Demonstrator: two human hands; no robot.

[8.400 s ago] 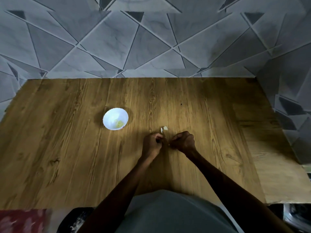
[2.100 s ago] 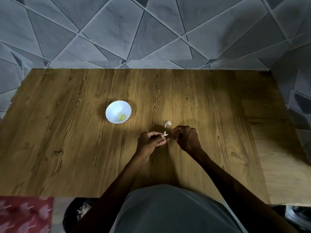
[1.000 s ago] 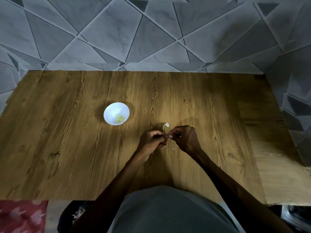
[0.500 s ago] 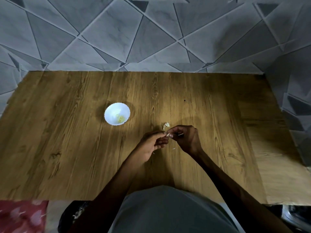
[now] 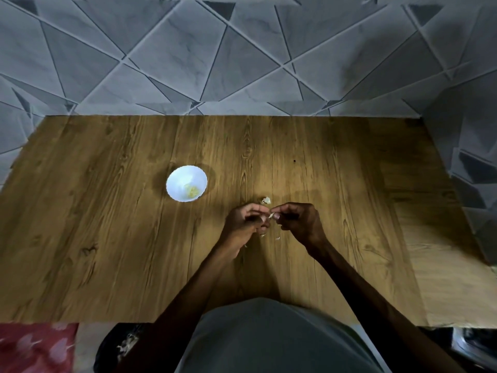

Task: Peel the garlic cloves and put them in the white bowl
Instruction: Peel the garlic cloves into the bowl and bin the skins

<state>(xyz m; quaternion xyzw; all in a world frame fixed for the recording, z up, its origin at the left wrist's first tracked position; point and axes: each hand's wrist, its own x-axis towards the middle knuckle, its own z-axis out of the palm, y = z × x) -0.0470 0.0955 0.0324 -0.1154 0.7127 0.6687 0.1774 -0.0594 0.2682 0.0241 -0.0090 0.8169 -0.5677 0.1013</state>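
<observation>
My left hand (image 5: 246, 220) and my right hand (image 5: 297, 222) meet over the middle of the wooden table (image 5: 107, 238). Between their fingertips is a small pale garlic clove (image 5: 265, 218); my left fingers curl round it and my right thumb and forefinger pinch a bit of its skin. The white bowl (image 5: 186, 183) stands to the left and a little farther away, with some yellowish peeled garlic (image 5: 192, 191) inside. A loose white piece of garlic or skin (image 5: 266, 200) lies on the table just beyond my hands.
Small flakes of skin (image 5: 277, 238) lie on the wood below my hands. A grey tiled wall (image 5: 242, 63) rises behind the table and along its right side. A red patterned cloth (image 5: 35, 348) shows at the lower left, below the table's near edge.
My hands have stayed together over the same spot, working the clove; the left fingers have curled back round it. More skin flakes lie below them than earlier.
</observation>
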